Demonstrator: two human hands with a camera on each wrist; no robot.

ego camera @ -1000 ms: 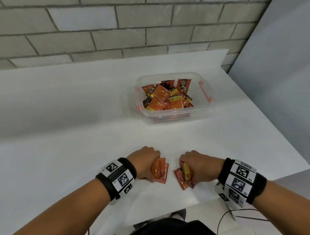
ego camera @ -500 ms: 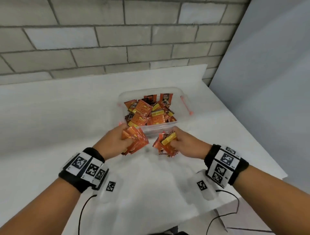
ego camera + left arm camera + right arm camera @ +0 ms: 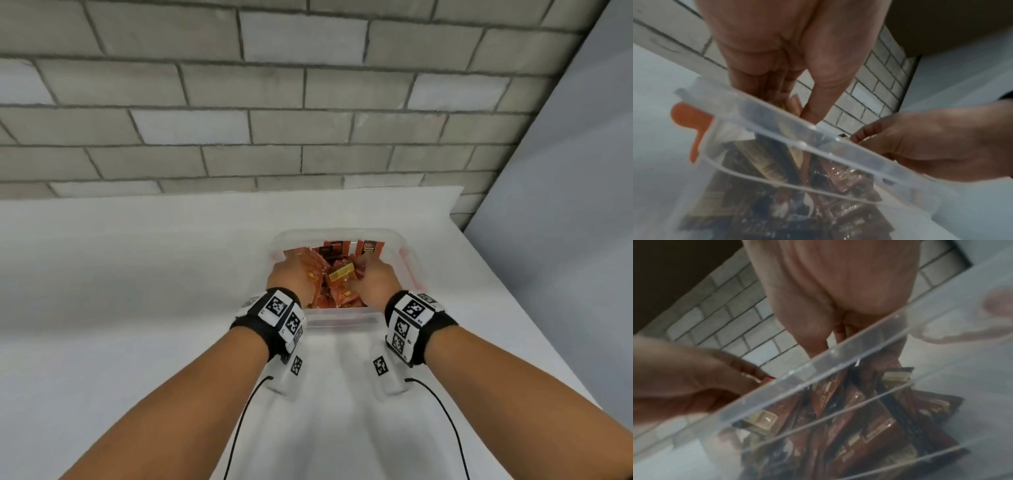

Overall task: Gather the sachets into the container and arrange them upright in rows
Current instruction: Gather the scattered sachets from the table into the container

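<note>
A clear plastic container [image 3: 342, 321] with orange side latches [image 3: 409, 270] stands at the back right of the white table, holding a loose heap of orange-red sachets [image 3: 337, 291]. Both hands are inside it, over the heap. My left hand [image 3: 295, 271] grips a bunch of sachets at the container's left side, thumb pinched against the fingers [image 3: 774, 91]. My right hand [image 3: 369, 270] holds another bunch, one with a yellow label [image 3: 340, 273], to the right. Seen through the wall [image 3: 818, 369], the right fingers reach down among the sachets [image 3: 859, 410]. Two dark sachets [image 3: 368, 247] stand along the far wall.
A grey brick wall [image 3: 274, 120] rises behind the white table [image 3: 137, 274]. A grey panel [image 3: 565, 205] closes off the right side. The table's right edge runs just beyond the container. Black cables [image 3: 246, 411] hang from both wrist devices.
Both hands lifted their bunches of sachets off the table's front and carried them forward into the container. The head camera followed them forward.
</note>
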